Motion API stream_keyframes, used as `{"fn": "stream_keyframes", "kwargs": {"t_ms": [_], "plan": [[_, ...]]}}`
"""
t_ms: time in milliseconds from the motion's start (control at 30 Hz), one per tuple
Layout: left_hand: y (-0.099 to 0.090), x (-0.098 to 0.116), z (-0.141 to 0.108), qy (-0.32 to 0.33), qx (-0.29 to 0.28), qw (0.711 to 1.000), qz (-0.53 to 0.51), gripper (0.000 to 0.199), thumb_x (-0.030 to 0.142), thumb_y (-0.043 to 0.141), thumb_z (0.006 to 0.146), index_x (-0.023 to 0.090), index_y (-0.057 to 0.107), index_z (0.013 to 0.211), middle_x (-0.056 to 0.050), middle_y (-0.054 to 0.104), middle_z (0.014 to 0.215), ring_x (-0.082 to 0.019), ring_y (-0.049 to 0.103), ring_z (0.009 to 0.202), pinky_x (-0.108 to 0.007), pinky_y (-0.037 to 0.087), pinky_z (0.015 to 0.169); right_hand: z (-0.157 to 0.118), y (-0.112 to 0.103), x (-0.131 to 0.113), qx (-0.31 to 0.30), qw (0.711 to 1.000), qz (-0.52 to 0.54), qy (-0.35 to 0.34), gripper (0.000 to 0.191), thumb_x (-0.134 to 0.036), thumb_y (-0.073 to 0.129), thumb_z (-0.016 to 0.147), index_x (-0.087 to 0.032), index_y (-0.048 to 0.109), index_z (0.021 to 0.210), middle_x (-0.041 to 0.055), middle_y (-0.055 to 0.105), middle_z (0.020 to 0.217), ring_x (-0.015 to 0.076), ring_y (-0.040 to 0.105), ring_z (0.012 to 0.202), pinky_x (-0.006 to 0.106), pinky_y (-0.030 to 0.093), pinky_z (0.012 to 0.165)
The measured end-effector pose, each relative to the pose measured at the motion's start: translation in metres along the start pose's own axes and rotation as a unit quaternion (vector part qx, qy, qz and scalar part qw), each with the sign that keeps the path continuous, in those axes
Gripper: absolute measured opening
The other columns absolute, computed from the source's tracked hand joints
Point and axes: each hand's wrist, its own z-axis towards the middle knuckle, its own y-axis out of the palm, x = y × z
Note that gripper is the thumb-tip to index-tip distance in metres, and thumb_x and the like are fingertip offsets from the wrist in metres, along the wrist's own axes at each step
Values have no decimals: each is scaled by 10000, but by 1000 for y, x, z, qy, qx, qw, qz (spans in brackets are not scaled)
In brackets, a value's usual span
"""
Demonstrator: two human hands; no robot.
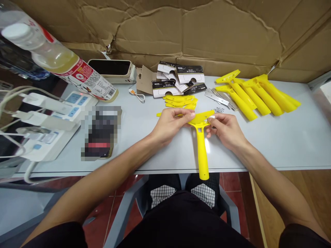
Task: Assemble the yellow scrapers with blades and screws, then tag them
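Note:
A yellow plastic scraper (pixel 202 144) hangs with its handle pointing toward me, over the table's front edge. My left hand (pixel 172 123) pinches the left end of its wide head. At the head's right end, my right hand (pixel 224 128) has thumb and fingertips closed close to a small pale spot; whether they hold a small part is hidden. Just behind lie a little pile of screws (pixel 218 110), several loose yellow head pieces (pixel 181 101) and flat metal blades (pixel 219 98). More yellow scraper handles (pixel 261 93) lie in a group at the right.
Printed cardboard sleeves (pixel 178 81) are heaped at the back, beside a boxy device with a dark screen (pixel 111 67) and a short cable (pixel 137 95). On the left are a bottle (pixel 85 75), a phone (pixel 102 132) and a power strip (pixel 49 127) with plugs. Cardboard (pixel 196 31) walls the back.

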Motion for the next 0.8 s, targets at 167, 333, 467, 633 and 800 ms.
{"fn": "stream_keyframes", "kwargs": {"t_ms": [167,333,467,633,800], "plan": [[-3,11,-1,11,-52,998,35,222,364,941,801,171,830,800,-166,787,1326,-295,746,1188,-470,648,987,-1,-1,0,0,1000,6,-1,257,-372,961,756,-170,828,844,51,746,747,145,679,613,275,633,529],[-9,21,2,-2,-90,991,96,299,390,1003,708,163,820,775,-172,811,1226,-267,773,996,-423,672,818,-1,-1,2,-16,1000,-4,-3,221,-351,931,785,-167,828,851,53,755,773,146,685,628,285,635,546],[-15,16,10,-12,-93,987,129,336,410,1024,661,175,815,782,-100,813,887,-190,712,696,-347,593,647,-2,-2,4,-36,999,-16,-4,212,-379,886,860,-178,816,863,58,761,782,155,699,652,295,644,570],[-16,12,14,16,-87,988,128,339,354,1031,639,184,787,802,-76,807,864,-175,705,676,-328,580,638,-2,-5,6,-56,998,-20,-1,290,-467,882,904,-186,810,888,55,761,792,157,719,682,294,654,602],[-18,12,13,22,-60,990,129,388,328,1040,623,169,811,893,-107,828,974,-206,750,766,-340,617,665,-2,-7,6,-107,994,-15,-8,305,-487,862,949,-189,810,914,49,771,845,167,751,745,303,690,631]]}}
